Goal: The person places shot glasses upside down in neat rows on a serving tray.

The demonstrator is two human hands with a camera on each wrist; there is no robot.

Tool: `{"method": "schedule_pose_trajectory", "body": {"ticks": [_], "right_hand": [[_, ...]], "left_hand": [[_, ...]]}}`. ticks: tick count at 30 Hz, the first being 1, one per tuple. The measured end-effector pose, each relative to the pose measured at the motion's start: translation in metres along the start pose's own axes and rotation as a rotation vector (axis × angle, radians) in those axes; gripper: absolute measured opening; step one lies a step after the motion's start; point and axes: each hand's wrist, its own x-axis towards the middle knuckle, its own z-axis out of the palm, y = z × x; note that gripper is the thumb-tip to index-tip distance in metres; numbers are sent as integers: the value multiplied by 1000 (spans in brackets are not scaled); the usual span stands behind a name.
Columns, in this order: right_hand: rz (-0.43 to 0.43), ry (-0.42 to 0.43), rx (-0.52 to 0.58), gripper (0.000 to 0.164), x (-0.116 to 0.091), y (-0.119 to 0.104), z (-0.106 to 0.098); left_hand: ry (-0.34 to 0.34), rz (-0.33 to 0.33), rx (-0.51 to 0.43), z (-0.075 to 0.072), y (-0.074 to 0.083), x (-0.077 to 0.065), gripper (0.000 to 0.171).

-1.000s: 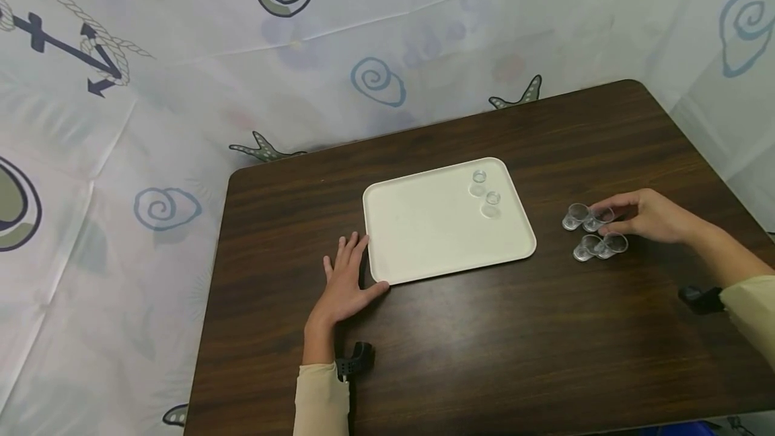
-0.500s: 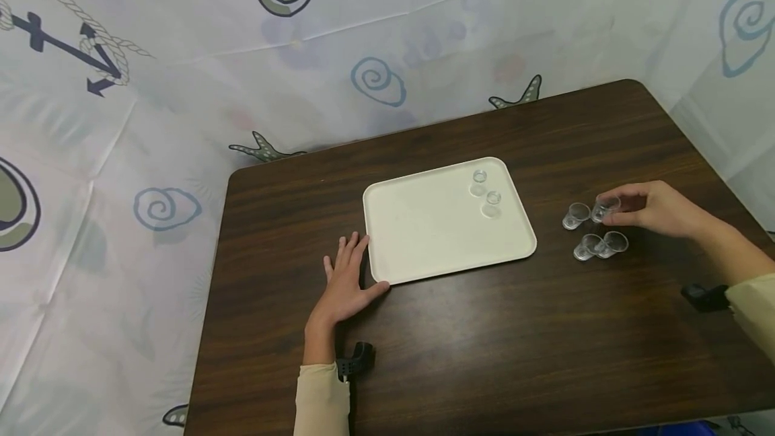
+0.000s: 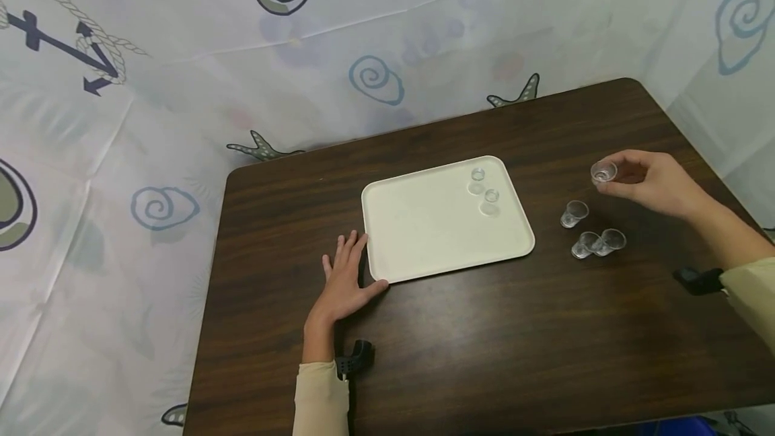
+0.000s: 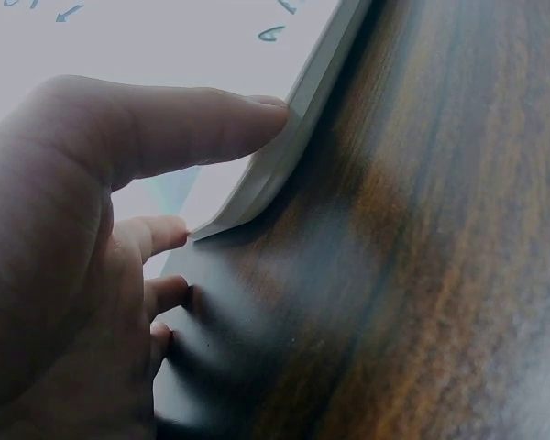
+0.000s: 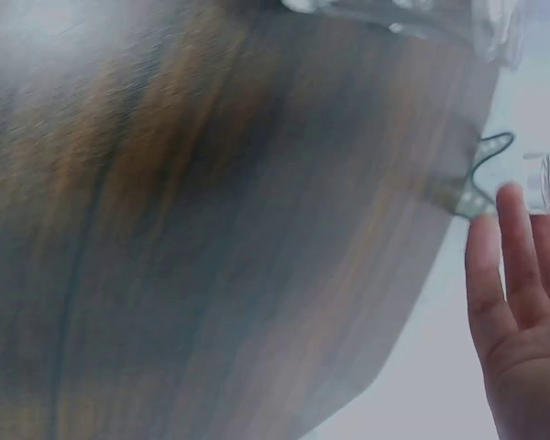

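Observation:
My right hand [image 3: 656, 184] pinches a clear shot glass [image 3: 603, 172] between thumb and fingers, held up over the right side of the table. In the right wrist view this glass [image 5: 545, 183] shows at the right edge, by the fingertips. Closer to me stand another clear shot glass [image 3: 574, 214] and an overlapping pair of shot glasses [image 3: 613, 241]. Two more shot glasses [image 3: 492, 196] stand on the cream tray [image 3: 436, 234], near its far right corner. With fingers spread, my left hand [image 3: 340, 295] rests at the tray's near left corner, its thumb on the rim [image 4: 298, 128].
The dark wood table [image 3: 484, 355] has a rounded far right corner. Behind it hangs a pale curtain [image 3: 212, 86] printed with anchors, shells and starfish. A black wrist camera [image 3: 357, 358] sits on the left wrist, another [image 3: 696, 281] on the right.
My right hand has lifted one shot glass away from the group and carried it toward the far side of the table. The left hand and the tray stay in place.

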Motion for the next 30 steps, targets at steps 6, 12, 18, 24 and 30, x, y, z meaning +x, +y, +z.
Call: {"method": "schedule_pose_trajectory", "body": {"ticks": [6,12,18,24,30], "right_hand": [[-142,34,-40,36,4,-20,9],[-282,-20,-157,33,12,-50,20],[-343,-151,-260,30,15,-76,34],[-387,-231,-328,28,15,-88,53],[-499,-231,-432,30,15,-92,70]], "left_hand": [[-7,5,16,2,-2,0,92],[-7,-4,4,2,-3,0,92],[3,-2,5,2,-3,-1,93],[1,-9,6,2,-2,-1,93],[-5,-14,4,2,-2,-1,93]]}}
